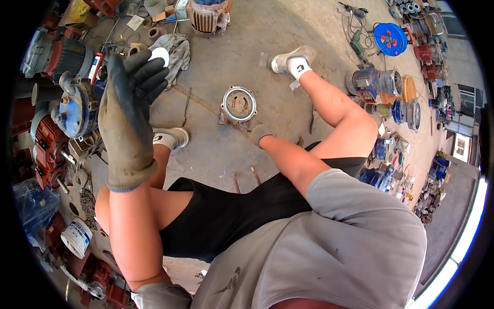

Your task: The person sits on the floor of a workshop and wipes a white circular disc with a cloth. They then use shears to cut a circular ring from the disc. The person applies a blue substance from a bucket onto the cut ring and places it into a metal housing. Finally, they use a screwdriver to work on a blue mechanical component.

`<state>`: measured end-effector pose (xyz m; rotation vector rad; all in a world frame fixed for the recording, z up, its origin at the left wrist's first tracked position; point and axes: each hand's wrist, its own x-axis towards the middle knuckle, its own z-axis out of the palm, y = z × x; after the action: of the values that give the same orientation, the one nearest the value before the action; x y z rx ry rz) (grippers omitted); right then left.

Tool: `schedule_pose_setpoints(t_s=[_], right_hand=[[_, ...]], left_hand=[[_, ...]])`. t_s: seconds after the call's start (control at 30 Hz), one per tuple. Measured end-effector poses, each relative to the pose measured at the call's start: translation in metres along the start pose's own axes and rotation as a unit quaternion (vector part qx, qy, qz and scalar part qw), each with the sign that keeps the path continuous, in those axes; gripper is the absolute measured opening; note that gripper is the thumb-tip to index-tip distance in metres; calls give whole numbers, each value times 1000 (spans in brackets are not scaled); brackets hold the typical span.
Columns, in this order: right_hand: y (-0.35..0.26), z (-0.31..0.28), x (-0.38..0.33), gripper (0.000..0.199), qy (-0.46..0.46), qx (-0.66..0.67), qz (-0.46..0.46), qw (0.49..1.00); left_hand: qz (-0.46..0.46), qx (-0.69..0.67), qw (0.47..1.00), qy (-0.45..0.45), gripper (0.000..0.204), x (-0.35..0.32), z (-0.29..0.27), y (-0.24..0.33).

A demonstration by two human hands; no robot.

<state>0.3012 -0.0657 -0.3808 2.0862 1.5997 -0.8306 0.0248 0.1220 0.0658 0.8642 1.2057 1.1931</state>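
Observation:
My left hand (126, 118) is raised at the left in a tan work glove with a black coated palm. Its fingers are stretched out and slightly bent, and the palm shows. A white disc (160, 56) appears beside the fingertips; whether it touches them I cannot tell. Between my feet, a round metal motor end cover (239, 104) with a bright rim and bolt lugs lies on the floor. My gloved right hand (262, 134) is low beside the cover's near right edge. Its fingers are mostly hidden, so any hold is unclear.
A screwdriver-like rod (187, 107) lies left of the cover. Motors, including a blue one (77, 108) and a red one (51, 149), crowd the left. A grey rag (175, 54) and a finned motor (208, 18) are ahead. Rightward are a blue cable reel (390, 39) and more motors.

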Motion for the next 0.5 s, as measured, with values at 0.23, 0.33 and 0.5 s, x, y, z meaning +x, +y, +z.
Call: schedule_pose_setpoints(t_s=[0.23, 0.33, 0.5], right_hand=[[-41, 20, 5, 43, 6, 46, 29, 998], [-34, 20, 1, 43, 5, 36, 34, 999], [-27, 12, -1, 44, -15, 24, 45, 999]], left_hand=[[-8, 30, 1000, 1, 65, -7, -20, 9], [-5, 45, 999, -7, 61, -13, -23, 6], [-13, 69, 997, -26, 55, -23, -25, 0]])
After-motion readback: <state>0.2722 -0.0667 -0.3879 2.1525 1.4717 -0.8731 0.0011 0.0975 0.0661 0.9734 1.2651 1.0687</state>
